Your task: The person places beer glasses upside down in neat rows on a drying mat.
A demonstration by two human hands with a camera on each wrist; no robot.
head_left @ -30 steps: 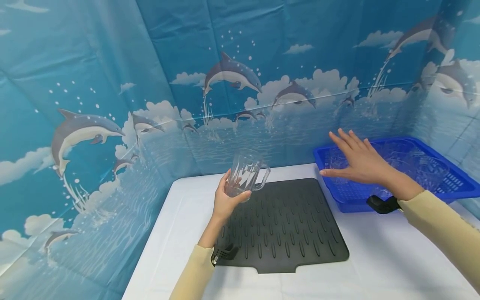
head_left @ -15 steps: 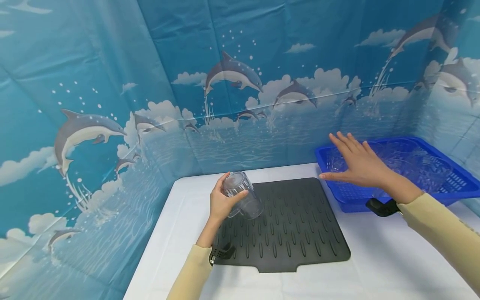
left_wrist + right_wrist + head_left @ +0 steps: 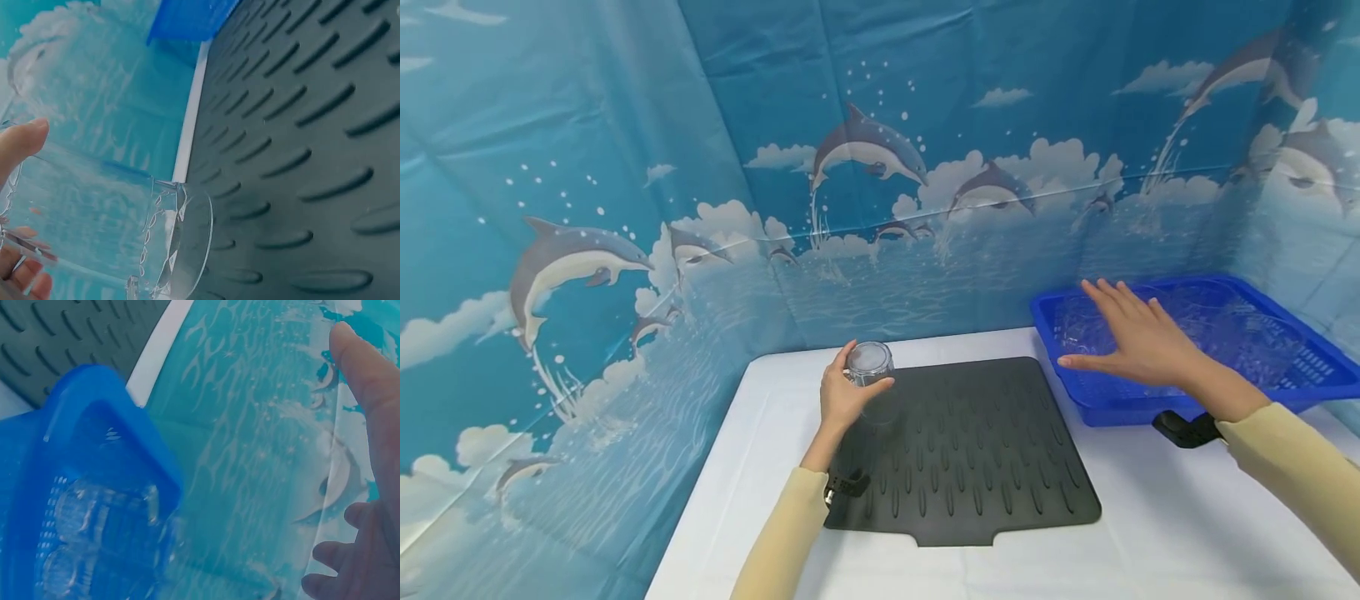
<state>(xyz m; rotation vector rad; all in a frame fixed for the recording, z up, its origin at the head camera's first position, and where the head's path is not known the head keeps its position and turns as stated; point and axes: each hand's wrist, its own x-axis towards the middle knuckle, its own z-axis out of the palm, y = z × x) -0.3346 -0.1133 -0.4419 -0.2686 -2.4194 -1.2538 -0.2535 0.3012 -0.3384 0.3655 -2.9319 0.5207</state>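
My left hand [image 3: 839,398] grips a clear glass mug [image 3: 871,360] between thumb and fingers. The mug is upside down, its base facing up, over the back left corner of a black ridged mat [image 3: 977,442]. In the left wrist view, the mug's rim [image 3: 201,244] is close to the mat; I cannot tell whether they touch. My right hand [image 3: 1138,343] hovers with spread fingers above a blue plastic basket [image 3: 1112,415] and holds nothing. Several clear glass vessels [image 3: 78,512] lie in the basket, partly hidden by that hand in the head view.
A white cloth [image 3: 1045,567] covers the table under the mat and basket. Behind the table and along its left side hangs a blue dolphin-print curtain [image 3: 985,283]. The basket stands at the back right, close to the curtain.
The left hand has turned the mug from a tilted, mouth-up pose to upside down and lowered it toward the mat. The right hand has shifted slightly right and down.
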